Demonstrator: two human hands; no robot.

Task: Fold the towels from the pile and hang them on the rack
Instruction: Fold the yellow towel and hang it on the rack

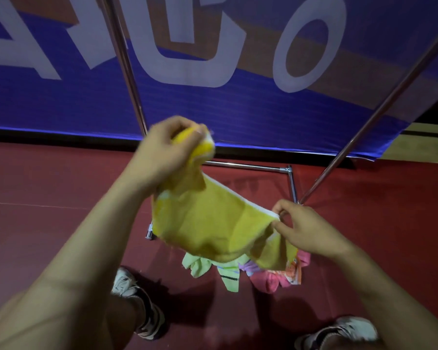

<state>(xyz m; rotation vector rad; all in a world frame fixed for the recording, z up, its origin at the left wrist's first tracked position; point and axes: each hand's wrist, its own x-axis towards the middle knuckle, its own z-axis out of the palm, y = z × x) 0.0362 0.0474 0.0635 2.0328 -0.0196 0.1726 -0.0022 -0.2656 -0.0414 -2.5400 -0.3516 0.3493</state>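
A yellow towel [208,223] with a white edge hangs stretched between both hands above the floor. My left hand [162,152] grips one bunched corner, raised higher. My right hand [306,228] pinches the opposite corner, lower and to the right. Under the towel lies the pile [271,276] of pale green, pink and patterned towels on the red floor. The metal rack [250,166] stands just beyond, with its low crossbar and two slanting poles rising to the upper left and upper right.
A blue banner [213,102] with large white letters runs along the back behind the rack. My two feet in white shoes [137,299] stand on the red floor [48,185], close to the pile.
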